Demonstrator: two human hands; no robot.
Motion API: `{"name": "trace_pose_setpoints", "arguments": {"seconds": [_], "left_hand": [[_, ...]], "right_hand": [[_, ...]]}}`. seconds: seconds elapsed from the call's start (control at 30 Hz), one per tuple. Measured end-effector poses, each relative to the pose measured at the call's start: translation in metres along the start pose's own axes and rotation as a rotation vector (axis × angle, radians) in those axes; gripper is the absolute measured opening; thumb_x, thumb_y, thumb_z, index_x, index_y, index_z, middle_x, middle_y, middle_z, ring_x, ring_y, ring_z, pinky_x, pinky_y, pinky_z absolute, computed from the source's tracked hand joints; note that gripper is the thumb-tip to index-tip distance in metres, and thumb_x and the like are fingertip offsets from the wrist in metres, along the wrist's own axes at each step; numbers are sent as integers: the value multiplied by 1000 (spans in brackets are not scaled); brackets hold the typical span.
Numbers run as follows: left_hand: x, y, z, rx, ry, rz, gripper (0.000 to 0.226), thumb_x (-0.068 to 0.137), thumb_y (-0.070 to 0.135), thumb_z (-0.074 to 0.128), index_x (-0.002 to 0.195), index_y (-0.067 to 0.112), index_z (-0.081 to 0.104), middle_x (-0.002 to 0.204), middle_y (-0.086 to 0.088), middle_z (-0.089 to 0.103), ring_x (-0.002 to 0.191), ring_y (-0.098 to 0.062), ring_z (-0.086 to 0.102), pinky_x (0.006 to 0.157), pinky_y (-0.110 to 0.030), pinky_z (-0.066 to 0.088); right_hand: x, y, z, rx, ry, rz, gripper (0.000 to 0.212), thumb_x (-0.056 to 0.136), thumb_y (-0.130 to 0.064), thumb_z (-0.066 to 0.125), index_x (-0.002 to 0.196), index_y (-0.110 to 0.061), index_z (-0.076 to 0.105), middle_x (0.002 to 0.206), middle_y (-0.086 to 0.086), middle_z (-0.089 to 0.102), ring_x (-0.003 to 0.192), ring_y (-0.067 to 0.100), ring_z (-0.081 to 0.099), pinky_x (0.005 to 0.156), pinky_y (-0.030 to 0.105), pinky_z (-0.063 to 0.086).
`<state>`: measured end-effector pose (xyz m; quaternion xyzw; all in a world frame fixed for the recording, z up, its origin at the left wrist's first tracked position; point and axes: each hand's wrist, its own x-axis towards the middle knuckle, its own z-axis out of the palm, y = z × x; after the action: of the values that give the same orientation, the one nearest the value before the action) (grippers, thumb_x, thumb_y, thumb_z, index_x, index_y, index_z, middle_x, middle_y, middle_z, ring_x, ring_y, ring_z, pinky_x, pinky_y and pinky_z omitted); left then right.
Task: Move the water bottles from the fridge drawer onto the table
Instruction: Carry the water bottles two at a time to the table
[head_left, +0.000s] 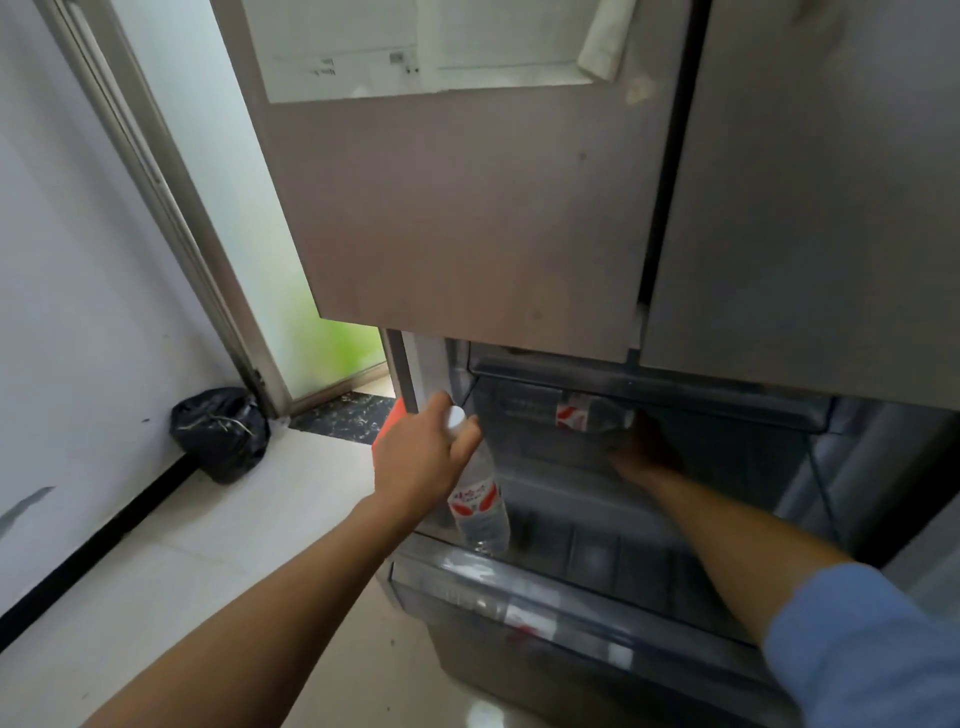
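Note:
The fridge drawer (519, 587) is pulled out below the closed upper doors. My left hand (421, 457) grips a clear water bottle (480, 506) by its neck, white cap up, and the bottle hangs upright over the drawer's left front corner. Its label is red and white. My right hand (641, 447) reaches deep into the dark drawer and is closed around a second water bottle (592, 413), which lies on its side at the back. That hand is in shadow and partly hidden. No table is in view.
The grey fridge doors (493, 208) hang close above the drawer opening. A black rubbish bag (221, 431) sits on the pale floor by the wall at left, beside a glass door frame (171, 208). Something red-orange (387, 428) stands behind my left hand.

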<state>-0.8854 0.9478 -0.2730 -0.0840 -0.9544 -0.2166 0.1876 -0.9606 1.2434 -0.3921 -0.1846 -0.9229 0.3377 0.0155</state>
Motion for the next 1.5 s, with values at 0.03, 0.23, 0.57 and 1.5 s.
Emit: {"name": "trace_pose_setpoints", "arguments": {"seconds": [0.03,0.23,0.57,1.5], "left_hand": [[1,0,2,9,10,10,31,91,58,41,89,28,38,79,-5,64,74,-25,56,61,-34,47],[2,-6,6,-48,31,-12,36,91,54,46,103,20,47,84,-3,61,73,-19,58,63,-27,43],[-2,13,-28,12,-240,-18,38,94,51,44,117,21,45,110,-5,67,90,-22,67,72,-26,51],[-10,17,-197,-23,13,206,28,94,39,52,96,11,53,81,-14,66,65,-28,54,60,-30,31]], "right_hand": [[2,-1,2,-9,14,-28,73,75,-34,70,139,-17,38,135,18,50,115,36,55,95,41,49],[4,-6,3,-151,78,-172,57,83,-28,64,137,-20,46,137,15,52,116,35,56,93,39,49],[-70,-26,2,-459,-357,-110,50,92,-56,43,125,-21,57,127,12,61,106,30,62,87,34,50],[-250,-177,-166,-560,322,-434,32,89,-49,47,98,-20,55,92,7,70,85,33,64,62,33,32]]}}
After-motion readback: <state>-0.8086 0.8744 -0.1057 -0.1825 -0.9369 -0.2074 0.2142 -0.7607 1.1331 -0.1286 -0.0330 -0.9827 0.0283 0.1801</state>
